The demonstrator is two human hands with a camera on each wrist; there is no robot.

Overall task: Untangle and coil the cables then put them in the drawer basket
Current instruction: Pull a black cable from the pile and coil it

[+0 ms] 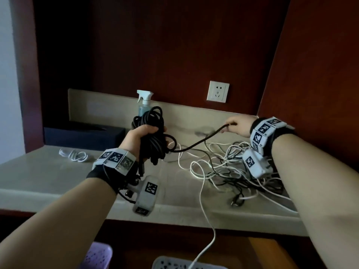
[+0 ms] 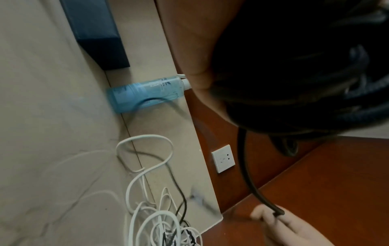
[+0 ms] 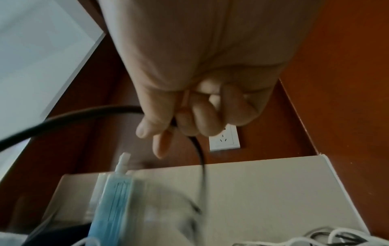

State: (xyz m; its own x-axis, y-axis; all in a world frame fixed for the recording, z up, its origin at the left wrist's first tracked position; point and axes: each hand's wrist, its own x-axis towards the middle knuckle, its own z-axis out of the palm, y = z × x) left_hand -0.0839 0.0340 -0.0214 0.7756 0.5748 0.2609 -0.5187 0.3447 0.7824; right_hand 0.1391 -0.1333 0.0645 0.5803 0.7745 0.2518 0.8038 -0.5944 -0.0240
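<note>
Left hand grips black coil, thick, matte, many loops, raised over counter. Right hand at 3 o'clock of coil pinches its free end taut. Tangle of white and black cables lies on counter at 5 o'clock.

The head view looks forward and down from above the counter, taking in both forearms, the wall socket and the spray bottle at the back. The left wrist view sits close behind the left hand, rolled sideways, so the counter's backsplash runs up the frame; a black cable coil fills its upper right. The right wrist view looks from under the right hand, very near, toward the wall. All 3 views share the socket and bottle.
</note>
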